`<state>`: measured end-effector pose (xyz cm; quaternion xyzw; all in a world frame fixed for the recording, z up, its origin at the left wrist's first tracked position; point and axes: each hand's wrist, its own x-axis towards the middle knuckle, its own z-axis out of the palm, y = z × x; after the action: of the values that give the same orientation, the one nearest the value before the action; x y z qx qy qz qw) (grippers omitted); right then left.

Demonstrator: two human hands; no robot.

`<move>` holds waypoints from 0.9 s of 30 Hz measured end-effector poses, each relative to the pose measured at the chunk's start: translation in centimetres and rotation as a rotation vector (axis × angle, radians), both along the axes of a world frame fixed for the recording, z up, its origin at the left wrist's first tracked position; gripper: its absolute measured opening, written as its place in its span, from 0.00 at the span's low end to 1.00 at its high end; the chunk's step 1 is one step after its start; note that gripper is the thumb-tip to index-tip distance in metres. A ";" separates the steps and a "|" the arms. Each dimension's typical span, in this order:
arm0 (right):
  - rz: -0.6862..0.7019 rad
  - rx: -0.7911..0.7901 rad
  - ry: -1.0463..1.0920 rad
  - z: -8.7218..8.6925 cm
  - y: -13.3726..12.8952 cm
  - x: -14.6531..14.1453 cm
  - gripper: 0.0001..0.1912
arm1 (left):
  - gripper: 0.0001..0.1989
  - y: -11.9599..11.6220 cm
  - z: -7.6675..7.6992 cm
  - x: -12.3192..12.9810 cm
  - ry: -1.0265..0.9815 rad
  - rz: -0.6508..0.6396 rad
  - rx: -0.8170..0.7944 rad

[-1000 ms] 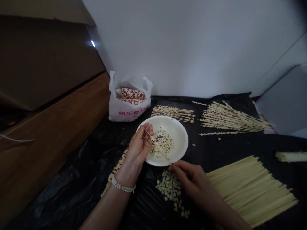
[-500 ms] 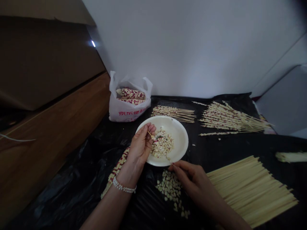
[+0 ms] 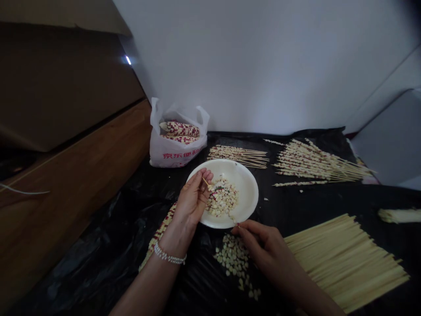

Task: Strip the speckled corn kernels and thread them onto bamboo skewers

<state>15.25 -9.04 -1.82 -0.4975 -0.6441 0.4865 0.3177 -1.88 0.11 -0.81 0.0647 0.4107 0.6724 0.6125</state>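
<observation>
My left hand [image 3: 194,197] is over the left side of the white bowl [image 3: 248,193], its fingers closed around a thin wooden skewer [image 3: 205,180] whose bare end sticks out. Loose pale and dark red kernels [image 3: 223,197] lie in the bowl. At the bowl's near right rim, my right hand [image 3: 259,241] pinches the other end of what looks like the same skewer, where a few kernels are strung. The skewer's middle blends into the kernels behind it. Just below the rim, more pale kernels [image 3: 232,256] are spread on black plastic.
A white bag [image 3: 174,158] with corn cobs stands behind left. Kernel-covered skewers lie in a small bundle [image 3: 237,154] and a larger one [image 3: 305,162]. Bare sticks [image 3: 348,263] are at the right. One cob [image 3: 159,232] lies beside my left forearm; a pale stalk [image 3: 399,215] sits far right.
A little more of the skewer's bare end shows at my left fingers, which have shifted very slightly. My right hand has hardly moved.
</observation>
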 end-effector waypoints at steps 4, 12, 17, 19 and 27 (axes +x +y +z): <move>0.002 -0.002 -0.001 -0.1 0.1 0.0 0.19 | 0.09 0.0 -0.1 0.0 0.010 -0.023 -0.001; 0.004 -0.014 0.027 0.0 0.0 0.0 0.18 | 0.07 -0.3 -0.2 0.1 0.109 -0.028 0.067; 0.004 -0.025 0.044 0.1 -0.1 0.0 0.17 | 0.08 -0.3 -0.4 0.1 0.139 -0.023 0.099; 0.003 -0.029 0.042 0.1 -0.1 -0.1 0.17 | 0.08 -0.2 -0.4 0.0 0.141 -0.034 0.100; -0.013 -0.093 0.091 0.0 0.0 0.0 0.17 | 0.08 -0.3 -0.6 -0.3 0.256 -0.078 0.114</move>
<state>15.24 -9.01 -1.77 -0.4934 -0.6023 0.5360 0.3264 -2.16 -0.17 -1.45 0.2007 0.4436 0.6566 0.5761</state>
